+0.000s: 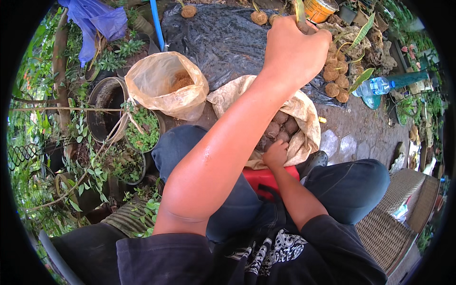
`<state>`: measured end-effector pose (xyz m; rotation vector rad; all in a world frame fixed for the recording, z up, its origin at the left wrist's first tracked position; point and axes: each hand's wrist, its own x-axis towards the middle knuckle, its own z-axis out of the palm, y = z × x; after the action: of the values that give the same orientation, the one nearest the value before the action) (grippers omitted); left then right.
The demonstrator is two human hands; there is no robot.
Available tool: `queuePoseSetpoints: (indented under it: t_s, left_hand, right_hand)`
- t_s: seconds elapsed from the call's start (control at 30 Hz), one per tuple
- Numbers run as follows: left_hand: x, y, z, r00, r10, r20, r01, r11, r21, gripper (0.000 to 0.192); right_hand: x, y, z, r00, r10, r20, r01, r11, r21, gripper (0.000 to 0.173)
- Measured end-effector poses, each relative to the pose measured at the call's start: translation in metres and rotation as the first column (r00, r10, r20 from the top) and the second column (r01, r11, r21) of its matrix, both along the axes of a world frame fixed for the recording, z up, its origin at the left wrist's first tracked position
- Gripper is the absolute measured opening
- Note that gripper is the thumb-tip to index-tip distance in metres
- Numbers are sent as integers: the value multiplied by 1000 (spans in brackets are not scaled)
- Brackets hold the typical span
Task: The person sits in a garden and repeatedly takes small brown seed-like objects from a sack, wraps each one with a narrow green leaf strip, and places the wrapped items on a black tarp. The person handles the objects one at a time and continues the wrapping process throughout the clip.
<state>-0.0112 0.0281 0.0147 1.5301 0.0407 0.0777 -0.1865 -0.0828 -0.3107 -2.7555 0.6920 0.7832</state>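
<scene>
My left arm reaches across to the upper right, where my left hand is closed around the base of a snake plant leaf. Most of what it grips is hidden behind the hand. Lower down, my right hand rests at the near rim of a beige woven sack, its fingers over the contents. Several brown fibre balls fill the sack; whether my right hand grips one cannot be seen. Beyond the left hand, coir-wrapped balls with leaves are grouped on a black plastic sheet.
A translucent plastic bag holds loose brown fibre. Left of it stand plant pots. A water bottle lies on the right, with an orange bucket farther back. Under the sack shows something red; a wicker chair stands lower right.
</scene>
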Motion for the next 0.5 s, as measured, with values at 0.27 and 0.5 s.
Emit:
queuePoseSetpoints:
  t_s: [0.27,0.5]
  left_hand:
    - [-1,-4,7,998,-53,27,55,997,-57,20]
    - [3,2,2,999,-21,27,23,996,-81,23]
  right_hand:
    - [-3,4,-27,826,408,389,-486,865,124,55]
    - [-11,29,-52,781,509,361,-568,819,75,58]
